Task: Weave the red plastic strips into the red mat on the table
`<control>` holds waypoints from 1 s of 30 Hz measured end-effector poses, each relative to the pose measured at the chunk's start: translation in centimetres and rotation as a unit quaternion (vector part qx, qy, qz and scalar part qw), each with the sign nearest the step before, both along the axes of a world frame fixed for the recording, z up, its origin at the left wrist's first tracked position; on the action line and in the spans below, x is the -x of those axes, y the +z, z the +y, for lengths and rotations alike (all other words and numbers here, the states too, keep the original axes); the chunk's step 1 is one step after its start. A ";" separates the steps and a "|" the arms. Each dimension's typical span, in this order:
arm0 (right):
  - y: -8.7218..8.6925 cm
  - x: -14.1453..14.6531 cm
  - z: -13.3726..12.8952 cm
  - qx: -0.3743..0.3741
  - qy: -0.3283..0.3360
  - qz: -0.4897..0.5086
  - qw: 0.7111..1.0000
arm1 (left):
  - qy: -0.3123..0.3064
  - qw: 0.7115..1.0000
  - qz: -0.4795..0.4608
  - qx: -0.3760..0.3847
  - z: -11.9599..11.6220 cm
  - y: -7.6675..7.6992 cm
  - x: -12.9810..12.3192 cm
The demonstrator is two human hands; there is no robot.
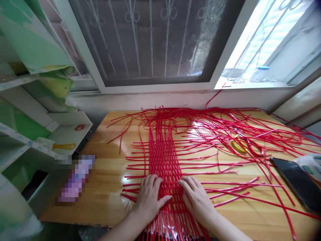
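Note:
A red woven mat of thin plastic-looking strands [164, 160] lies on the table, loose strand ends sticking out on both sides and hanging over the front edge. My left hand [148, 194] rests on the mat's left edge, fingers laid side by side and thumb stretched out across the weave. Over the right edge lies my right hand [197, 197], its bent fingers touching the strands and its thumb partly hidden. Between the hands the weave is looser, with wood showing through the gaps. Neither hand visibly grasps a strand.
Long loose red strands [265, 130] spread across the table's back and right. Yellow-and-red-handled scissors [239, 144] lie among them. A black phone [296, 182] sits at the right. A blurred-out pink item [75, 182] lies left, near a white shelf [71, 129]. A window stands behind.

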State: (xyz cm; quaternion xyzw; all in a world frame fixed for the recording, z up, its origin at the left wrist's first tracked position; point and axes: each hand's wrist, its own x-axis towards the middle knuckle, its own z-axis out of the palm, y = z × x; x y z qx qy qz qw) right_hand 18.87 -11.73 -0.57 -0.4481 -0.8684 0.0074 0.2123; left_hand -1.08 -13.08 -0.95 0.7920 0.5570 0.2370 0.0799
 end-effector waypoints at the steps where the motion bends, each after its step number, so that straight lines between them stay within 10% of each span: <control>1: 0.4 -0.4 -0.1 0.024 0.018 0.009 1.000 | -0.010 1.000 0.000 0.009 0.0 0.3 0.2; 7: 1.2 -2.0 -0.2 0.100 0.026 0.014 0.995 | -0.018 0.998 0.027 0.055 -0.9 1.0 0.8; 14: -0.9 -0.7 -1.5 -0.001 -0.019 -0.006 1.000 | 0.016 0.998 0.047 -0.023 -2.8 -1.6 0.0; 23: -0.6 -1.0 -2.6 0.032 0.032 0.031 0.999 | -0.069 0.996 0.010 -0.054 -2.9 0.0 0.2; 30: -1.3 -0.7 -2.8 -0.006 0.011 0.010 1.000 | -0.002 0.993 0.017 -0.116 -2.9 -0.9 -0.3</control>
